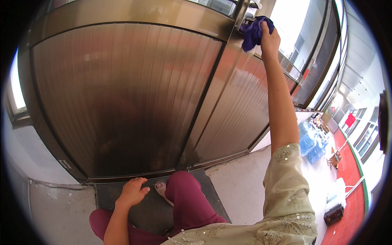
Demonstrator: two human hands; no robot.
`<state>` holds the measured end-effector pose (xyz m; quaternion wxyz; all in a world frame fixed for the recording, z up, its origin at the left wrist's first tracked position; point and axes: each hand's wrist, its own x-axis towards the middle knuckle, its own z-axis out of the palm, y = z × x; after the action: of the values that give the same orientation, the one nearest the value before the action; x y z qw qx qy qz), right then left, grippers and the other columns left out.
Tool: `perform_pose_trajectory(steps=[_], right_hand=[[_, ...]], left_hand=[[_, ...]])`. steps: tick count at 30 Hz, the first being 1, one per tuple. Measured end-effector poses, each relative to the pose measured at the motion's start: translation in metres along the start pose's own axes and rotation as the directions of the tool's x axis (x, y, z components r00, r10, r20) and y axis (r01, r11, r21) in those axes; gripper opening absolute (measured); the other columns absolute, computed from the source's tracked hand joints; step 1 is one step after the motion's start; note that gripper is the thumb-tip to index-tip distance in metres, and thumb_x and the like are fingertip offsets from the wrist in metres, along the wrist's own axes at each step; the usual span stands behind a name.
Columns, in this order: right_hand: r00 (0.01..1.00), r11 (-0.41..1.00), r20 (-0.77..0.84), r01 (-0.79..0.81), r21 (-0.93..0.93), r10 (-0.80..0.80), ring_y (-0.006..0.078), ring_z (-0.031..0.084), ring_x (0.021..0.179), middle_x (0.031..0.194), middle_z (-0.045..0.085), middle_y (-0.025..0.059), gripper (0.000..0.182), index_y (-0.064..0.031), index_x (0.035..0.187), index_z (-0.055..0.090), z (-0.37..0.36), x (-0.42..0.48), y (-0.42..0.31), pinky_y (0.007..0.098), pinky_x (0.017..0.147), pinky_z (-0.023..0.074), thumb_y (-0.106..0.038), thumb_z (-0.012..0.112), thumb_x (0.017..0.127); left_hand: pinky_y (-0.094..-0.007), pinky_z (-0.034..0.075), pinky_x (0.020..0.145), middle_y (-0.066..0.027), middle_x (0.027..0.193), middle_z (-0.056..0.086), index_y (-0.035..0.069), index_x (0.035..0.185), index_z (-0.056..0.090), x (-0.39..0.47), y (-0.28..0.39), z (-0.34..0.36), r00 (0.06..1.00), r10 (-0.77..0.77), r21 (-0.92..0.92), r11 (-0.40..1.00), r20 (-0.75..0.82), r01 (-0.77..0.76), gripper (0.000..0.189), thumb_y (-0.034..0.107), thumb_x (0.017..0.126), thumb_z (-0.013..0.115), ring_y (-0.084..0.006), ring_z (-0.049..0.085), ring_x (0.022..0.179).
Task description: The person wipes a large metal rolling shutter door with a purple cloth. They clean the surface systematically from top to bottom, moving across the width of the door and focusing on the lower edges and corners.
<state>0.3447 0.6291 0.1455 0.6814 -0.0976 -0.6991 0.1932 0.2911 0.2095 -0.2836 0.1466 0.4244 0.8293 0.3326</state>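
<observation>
My right hand (pixel 270 41) is raised at the top right, gripping a crumpled purple cloth (pixel 255 33). The cloth lies against the metal lock plate below the handle (pixel 254 5) of a brown metal-framed door (pixel 128 98) with ribbed panels; it hides part of the lock area. Low in the view, my left hand (pixel 133 191) hangs in front of the door's bottom edge, fingers apart, holding nothing.
A dark mat (pixel 203 191) lies under my feet at the threshold. To the right are large blue plastic water bottles (pixel 315 150), a small wooden stool (pixel 335 157), a dark box (pixel 333 215) and a red floor strip (pixel 347 183). A white wall (pixel 46 159) borders the door at left.
</observation>
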Motion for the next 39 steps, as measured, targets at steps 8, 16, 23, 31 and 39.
perform_pose_trajectory(steps=[8,16,23,31,39], right_hand=[[0.932,0.847,0.122,0.360,-0.391,-0.340,0.0375,0.053,0.091,0.096,0.053,0.0173,0.028,-0.0017,0.103,0.053,0.007,-0.152,0.066,0.0431,0.074,0.0451,-0.020,0.062,0.084],[0.750,0.906,0.660,0.304,-0.295,-0.037,0.0359,0.057,0.099,0.106,0.058,0.0150,0.052,-0.0050,0.116,0.050,-0.050,-0.276,0.117,0.0410,0.082,0.0478,-0.010,0.073,0.070],[0.958,0.943,-0.083,0.253,-0.217,-0.276,0.0336,0.056,0.093,0.097,0.059,0.0186,0.027,0.0012,0.098,0.057,-0.015,-0.066,0.037,0.0398,0.079,0.0431,-0.020,0.063,0.081],[0.828,0.791,-0.074,0.500,-0.352,-0.556,0.0387,0.045,0.116,0.124,0.049,0.0233,0.043,-0.0012,0.127,0.045,0.024,-0.076,0.077,0.0441,0.099,0.0344,-0.008,0.051,0.084],[0.813,0.849,0.560,0.402,-0.343,-0.159,0.0402,0.041,0.123,0.134,0.042,0.0217,0.058,0.0005,0.124,0.049,-0.052,-0.310,0.137,0.0412,0.103,0.0359,0.011,0.052,0.068]], left_hand=[[-0.0408,0.043,0.093,-0.0136,0.112,0.061,0.004,0.111,0.060,0.004,0.001,0.006,0.998,-0.029,0.011,1.000,0.060,0.028,0.037,0.026,0.080,0.063,-0.0309,0.055,0.108],[-0.0405,0.043,0.093,-0.0144,0.116,0.060,0.004,0.112,0.059,0.006,0.000,0.012,0.992,-0.048,-0.001,0.999,0.118,0.048,0.039,0.026,0.080,0.063,-0.0315,0.054,0.110],[-0.0410,0.044,0.092,-0.0153,0.115,0.060,0.005,0.112,0.060,0.015,-0.010,0.014,0.990,-0.063,0.068,0.996,0.126,0.055,0.039,0.027,0.080,0.063,-0.0322,0.055,0.109],[-0.0397,0.042,0.094,-0.0158,0.116,0.059,0.004,0.113,0.059,0.023,0.001,0.015,0.982,-0.035,0.094,0.995,0.184,0.018,0.040,0.025,0.080,0.063,-0.0327,0.054,0.109],[-0.0419,0.043,0.093,-0.0157,0.113,0.060,0.005,0.113,0.059,0.022,-0.001,0.019,0.974,-0.026,0.087,0.996,0.223,0.006,0.039,0.027,0.080,0.063,-0.0328,0.054,0.108]])
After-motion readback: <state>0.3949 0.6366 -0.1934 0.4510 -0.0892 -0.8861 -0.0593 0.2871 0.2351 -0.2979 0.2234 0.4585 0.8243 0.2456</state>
